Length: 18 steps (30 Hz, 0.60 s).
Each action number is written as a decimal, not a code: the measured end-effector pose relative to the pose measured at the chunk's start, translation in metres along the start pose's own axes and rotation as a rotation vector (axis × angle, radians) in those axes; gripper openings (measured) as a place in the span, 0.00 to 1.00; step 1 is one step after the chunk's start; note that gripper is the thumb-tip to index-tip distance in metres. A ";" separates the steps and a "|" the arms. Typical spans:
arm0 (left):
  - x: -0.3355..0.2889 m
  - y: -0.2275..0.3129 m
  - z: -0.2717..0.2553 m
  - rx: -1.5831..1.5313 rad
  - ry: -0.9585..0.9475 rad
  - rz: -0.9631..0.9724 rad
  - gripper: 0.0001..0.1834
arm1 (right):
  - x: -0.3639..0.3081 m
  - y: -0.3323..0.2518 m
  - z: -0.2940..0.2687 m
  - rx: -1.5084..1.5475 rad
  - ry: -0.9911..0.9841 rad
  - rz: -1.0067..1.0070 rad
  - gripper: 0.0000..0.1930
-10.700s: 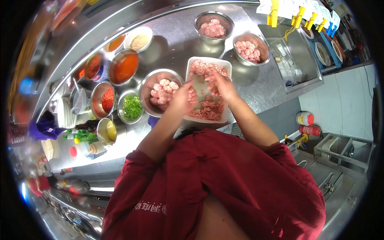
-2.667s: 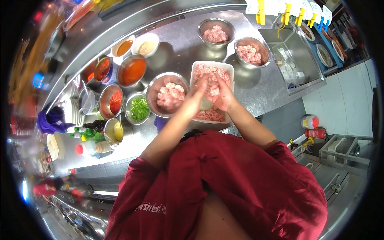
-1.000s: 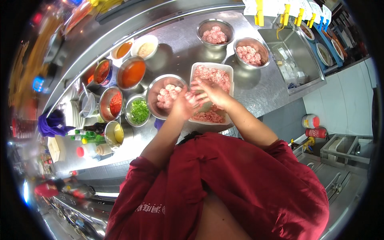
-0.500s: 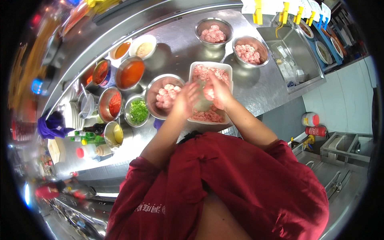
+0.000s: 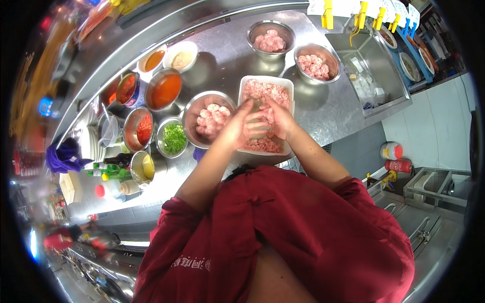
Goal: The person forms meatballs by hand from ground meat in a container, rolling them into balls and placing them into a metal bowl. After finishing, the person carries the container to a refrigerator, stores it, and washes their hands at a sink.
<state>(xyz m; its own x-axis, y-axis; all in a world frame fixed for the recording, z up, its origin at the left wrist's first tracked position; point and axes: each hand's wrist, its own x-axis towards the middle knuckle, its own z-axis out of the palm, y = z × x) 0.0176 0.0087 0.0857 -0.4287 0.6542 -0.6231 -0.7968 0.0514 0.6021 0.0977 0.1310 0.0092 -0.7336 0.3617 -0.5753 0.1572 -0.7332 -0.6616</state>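
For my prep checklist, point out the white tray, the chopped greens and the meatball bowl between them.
White tray [image 5: 291, 93], head view: right rim.
Chopped greens [image 5: 174, 139], head view: middle of the heap.
Meatball bowl [image 5: 200, 103], head view: bare inner wall.

A steel counter [image 5: 323, 111] with a sink [image 5: 391, 70] at its right stands near a white wall [image 5: 432, 118], while bright light [image 5: 34, 245] glows far left.

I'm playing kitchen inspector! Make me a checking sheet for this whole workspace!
Surface: steel counter.
Job's things: raw minced meat in a white tub; meatballs in a steel bowl to its left; two more steel bowls of meat beyond.
Clutter: chopped greens, orange-red sauce, purple cloth.
Hands: left hand and right hand close together over the tub; grip unclear.
Cables: thin dark cord-like line on the right wall.
Surroundings: steel sink; yellow clips with papers.
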 end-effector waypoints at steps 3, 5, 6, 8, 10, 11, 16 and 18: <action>0.036 -0.009 -0.053 -0.028 -0.049 -0.032 0.18 | 0.004 -0.005 -0.008 -0.151 -0.074 -0.009 0.26; 0.046 -0.017 -0.064 -0.165 0.007 -0.093 0.18 | -0.011 -0.012 0.016 -0.238 -0.185 -0.043 0.30; 0.036 -0.015 -0.048 -0.298 0.065 -0.176 0.14 | -0.022 -0.017 0.031 -0.268 -0.289 -0.059 0.33; 0.009 -0.003 -0.021 -0.249 0.063 -0.177 0.12 | -0.037 -0.026 0.044 -0.476 -0.342 -0.184 0.34; 0.033 -0.016 -0.061 -0.340 -0.131 -0.203 0.09 | -0.038 -0.030 0.047 -0.626 -0.303 -0.380 0.33; 0.041 -0.016 -0.069 -0.253 -0.238 -0.215 0.09 | -0.032 -0.030 0.041 -0.518 -0.229 -0.351 0.33; 0.010 0.003 -0.006 0.146 -0.125 -0.024 0.14 | -0.002 -0.007 0.004 -0.010 0.053 -0.089 0.25; 0.011 0.007 -0.016 0.037 -0.121 -0.014 0.13 | -0.012 -0.009 0.014 0.139 0.091 0.033 0.20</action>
<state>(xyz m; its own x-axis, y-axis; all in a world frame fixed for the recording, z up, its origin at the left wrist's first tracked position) 0.0000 0.0044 0.0751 -0.3613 0.7395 -0.5680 -0.7852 0.0872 0.6130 0.0958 0.1248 0.0287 -0.6655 0.3819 -0.6412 0.0830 -0.8159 -0.5721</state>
